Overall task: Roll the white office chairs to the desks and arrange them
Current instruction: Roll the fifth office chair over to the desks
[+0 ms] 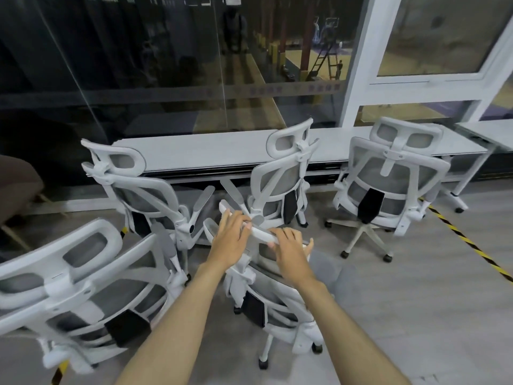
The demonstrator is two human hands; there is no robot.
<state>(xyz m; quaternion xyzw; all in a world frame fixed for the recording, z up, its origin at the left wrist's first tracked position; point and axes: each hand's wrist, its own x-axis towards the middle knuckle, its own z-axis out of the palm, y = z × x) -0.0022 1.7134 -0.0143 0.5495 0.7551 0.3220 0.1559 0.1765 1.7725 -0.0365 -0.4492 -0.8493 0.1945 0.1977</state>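
A white mesh office chair stands right in front of me, its back toward me. My left hand and my right hand both lie on top of its white headrest, fingers curled over the bar. Three more white chairs face the long white desk: one at the left, one in the middle, one at the right. Another chair stands close at my lower left.
A dark glass wall runs behind the desk, with a white window frame to the right. Yellow-black floor tape crosses the grey floor at the right. A second desk's corner shows at far right. A brown seat sits at the left edge.
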